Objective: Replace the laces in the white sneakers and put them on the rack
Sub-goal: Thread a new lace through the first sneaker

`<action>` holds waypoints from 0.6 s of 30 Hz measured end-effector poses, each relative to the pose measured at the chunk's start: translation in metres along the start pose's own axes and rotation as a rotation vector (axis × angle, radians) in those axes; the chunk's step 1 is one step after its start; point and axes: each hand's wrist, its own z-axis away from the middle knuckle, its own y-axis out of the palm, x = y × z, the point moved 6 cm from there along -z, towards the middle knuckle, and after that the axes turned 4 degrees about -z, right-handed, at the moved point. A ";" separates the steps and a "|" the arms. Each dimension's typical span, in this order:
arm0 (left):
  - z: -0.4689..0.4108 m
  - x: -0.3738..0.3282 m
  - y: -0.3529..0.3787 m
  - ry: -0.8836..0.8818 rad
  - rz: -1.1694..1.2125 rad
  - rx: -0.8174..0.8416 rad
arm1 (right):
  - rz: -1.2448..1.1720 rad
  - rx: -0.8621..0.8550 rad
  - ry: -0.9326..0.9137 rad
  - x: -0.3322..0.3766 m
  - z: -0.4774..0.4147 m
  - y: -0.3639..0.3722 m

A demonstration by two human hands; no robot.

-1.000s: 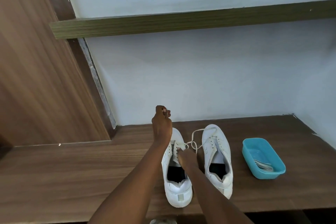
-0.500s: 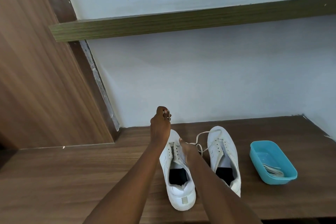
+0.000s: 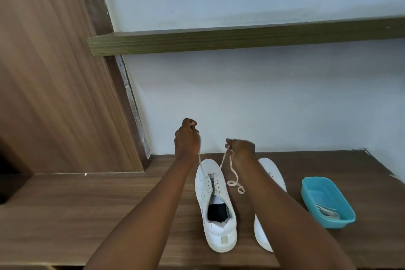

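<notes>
Two white sneakers stand side by side on the wooden surface (image 3: pixel 87 215), toes toward the wall. The left sneaker (image 3: pixel 215 208) has a cream lace (image 3: pixel 232 173) threaded through its front eyelets. My left hand (image 3: pixel 186 138) pinches one end of the lace, raised above the toe. My right hand (image 3: pixel 241 149) pinches the other end higher than the shoe, and the loose tail curls down between the sneakers. The right sneaker (image 3: pixel 271 173) is largely hidden behind my right forearm.
A blue plastic tub (image 3: pixel 327 204) with laces inside sits right of the sneakers. A wooden shelf (image 3: pixel 241 38) runs along the white wall above. A wooden panel (image 3: pixel 54 72) stands at the left.
My right hand has risen from the left sneaker's tongue and pulled the lace end up and to the right. My left hand stays raised. The view has tilted upward.
</notes>
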 end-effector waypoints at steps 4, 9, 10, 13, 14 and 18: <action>-0.001 -0.031 -0.021 0.110 -0.029 -0.027 | -0.085 -0.034 -0.209 0.064 0.023 0.011; -0.018 -0.095 -0.056 0.262 0.000 -0.063 | -0.150 -0.005 -0.420 0.147 0.071 0.027; -0.022 -0.110 -0.063 0.277 0.038 -0.047 | -0.139 0.008 -0.437 0.164 0.083 0.032; -0.037 -0.155 -0.086 0.310 -0.025 -0.020 | -0.097 0.054 -0.524 0.216 0.113 0.046; -0.041 -0.170 -0.094 0.328 -0.086 -0.018 | -0.052 0.083 -0.555 0.233 0.124 0.051; -0.056 -0.220 -0.119 0.404 -0.198 0.019 | 0.080 0.156 -0.680 0.291 0.168 0.067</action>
